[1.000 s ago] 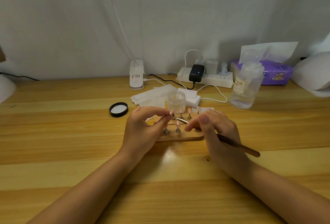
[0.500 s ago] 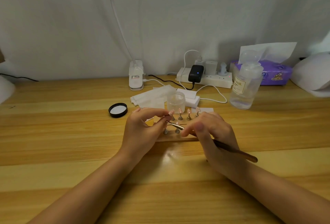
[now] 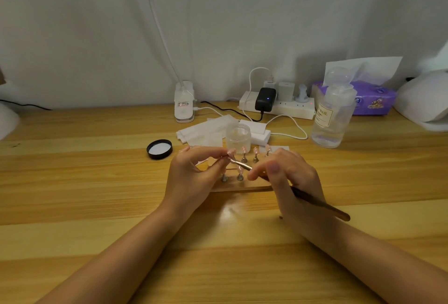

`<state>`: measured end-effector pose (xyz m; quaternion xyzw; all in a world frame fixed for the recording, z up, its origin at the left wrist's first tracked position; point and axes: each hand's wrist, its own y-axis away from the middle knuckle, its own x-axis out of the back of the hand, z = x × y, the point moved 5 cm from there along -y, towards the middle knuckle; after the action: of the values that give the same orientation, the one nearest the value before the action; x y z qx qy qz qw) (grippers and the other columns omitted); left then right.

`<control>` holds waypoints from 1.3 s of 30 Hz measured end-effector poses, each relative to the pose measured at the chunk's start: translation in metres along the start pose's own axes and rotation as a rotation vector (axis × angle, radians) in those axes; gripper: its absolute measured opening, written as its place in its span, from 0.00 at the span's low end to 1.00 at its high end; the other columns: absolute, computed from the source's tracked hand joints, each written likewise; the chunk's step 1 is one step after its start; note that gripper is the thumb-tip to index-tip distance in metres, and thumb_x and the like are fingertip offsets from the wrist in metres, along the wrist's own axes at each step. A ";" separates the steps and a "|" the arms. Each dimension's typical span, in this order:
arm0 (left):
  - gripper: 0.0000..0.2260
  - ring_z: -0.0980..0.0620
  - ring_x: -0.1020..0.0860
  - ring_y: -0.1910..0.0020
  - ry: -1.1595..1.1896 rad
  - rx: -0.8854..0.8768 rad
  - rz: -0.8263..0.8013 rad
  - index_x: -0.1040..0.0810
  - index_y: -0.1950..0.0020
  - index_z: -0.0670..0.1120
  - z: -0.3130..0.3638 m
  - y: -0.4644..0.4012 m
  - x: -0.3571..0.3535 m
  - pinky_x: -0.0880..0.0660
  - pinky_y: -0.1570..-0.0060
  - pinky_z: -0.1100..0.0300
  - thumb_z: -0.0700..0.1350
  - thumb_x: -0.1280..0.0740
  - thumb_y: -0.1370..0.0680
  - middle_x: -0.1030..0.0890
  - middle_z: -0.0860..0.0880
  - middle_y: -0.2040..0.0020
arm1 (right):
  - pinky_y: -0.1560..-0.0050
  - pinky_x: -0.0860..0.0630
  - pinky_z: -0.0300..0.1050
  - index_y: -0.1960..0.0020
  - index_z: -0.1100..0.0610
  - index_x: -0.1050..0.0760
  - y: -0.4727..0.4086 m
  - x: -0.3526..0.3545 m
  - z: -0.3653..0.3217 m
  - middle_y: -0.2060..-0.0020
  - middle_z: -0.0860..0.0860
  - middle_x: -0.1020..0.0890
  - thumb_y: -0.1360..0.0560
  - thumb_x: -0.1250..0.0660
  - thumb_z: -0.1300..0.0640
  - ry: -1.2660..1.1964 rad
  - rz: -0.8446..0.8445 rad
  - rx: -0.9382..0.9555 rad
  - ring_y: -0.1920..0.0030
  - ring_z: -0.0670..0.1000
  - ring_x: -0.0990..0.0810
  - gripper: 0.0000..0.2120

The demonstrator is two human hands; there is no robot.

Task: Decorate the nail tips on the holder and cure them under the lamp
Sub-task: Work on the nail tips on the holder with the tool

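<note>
Pale wooden counter (image 3: pixel 97 182) carries the wooden holder (image 3: pixel 238 186) at centre, pink nail tips (image 3: pixel 255 151) on metal pegs. Left hand (image 3: pixel 194 177) pinches one tip; right hand (image 3: pixel 291 177) grips a brush (image 3: pixel 320 203). Open jar (image 3: pixel 238 137) stands at 12 o'clock.

- Before you, a pale grey-white wall (image 3: pixel 97 25) fills the upper half of the view, plain and softly lit.
- A thin white cord (image 3: pixel 160 25) runs down the wall.
- Below, your table (image 3: pixel 72 182) stretches wide in light wooden planks with darker grain bands.
- Overhead light leaves a bright glare patch (image 3: pixel 230 209) on the wood near you.
</note>
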<state>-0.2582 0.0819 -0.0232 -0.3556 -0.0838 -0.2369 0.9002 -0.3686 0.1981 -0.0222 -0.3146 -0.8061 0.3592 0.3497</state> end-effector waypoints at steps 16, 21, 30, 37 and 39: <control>0.08 0.62 0.21 0.55 0.024 -0.025 -0.016 0.19 0.54 0.51 0.001 0.000 -0.001 0.26 0.47 0.46 0.47 0.31 0.32 0.19 0.59 0.58 | 0.56 0.26 0.51 0.58 0.43 0.27 -0.002 0.007 0.007 0.64 0.36 0.23 0.22 0.51 0.41 -0.073 0.059 -0.136 0.58 0.43 0.23 0.16; 0.10 0.59 0.23 0.56 0.020 -0.060 -0.019 0.20 0.51 0.49 0.002 0.000 -0.001 0.26 0.52 0.58 0.45 0.32 0.31 0.21 0.54 0.58 | 0.54 0.31 0.37 0.61 0.54 0.23 -0.001 -0.001 0.000 0.63 0.34 0.26 0.21 0.52 0.44 0.003 -0.043 -0.031 0.60 0.37 0.27 0.24; 0.12 0.49 0.21 0.57 -0.013 -0.105 -0.037 0.21 0.48 0.48 0.000 0.001 -0.004 0.29 0.52 0.36 0.36 0.31 0.28 0.20 0.53 0.58 | 0.56 0.28 0.42 0.57 0.49 0.24 -0.003 0.003 0.001 0.61 0.33 0.26 0.21 0.51 0.42 0.004 -0.007 -0.066 0.58 0.38 0.26 0.20; 0.12 0.51 0.22 0.55 -0.054 -0.125 -0.036 0.19 0.49 0.46 -0.003 0.000 -0.004 0.29 0.51 0.37 0.33 0.32 0.28 0.20 0.55 0.57 | 0.55 0.29 0.42 0.65 0.51 0.25 0.000 0.004 0.003 0.67 0.37 0.25 0.21 0.52 0.42 -0.089 0.015 -0.072 0.62 0.37 0.26 0.25; 0.13 0.51 0.22 0.55 -0.052 -0.132 -0.038 0.21 0.48 0.49 -0.002 0.000 -0.004 0.29 0.51 0.37 0.34 0.32 0.28 0.20 0.56 0.57 | 0.57 0.27 0.47 0.61 0.47 0.26 -0.002 0.005 0.001 0.65 0.36 0.25 0.21 0.53 0.41 -0.079 0.026 -0.085 0.60 0.39 0.25 0.21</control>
<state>-0.2616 0.0823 -0.0258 -0.4187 -0.0982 -0.2499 0.8675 -0.3730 0.2007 -0.0200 -0.3252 -0.8296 0.3414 0.2991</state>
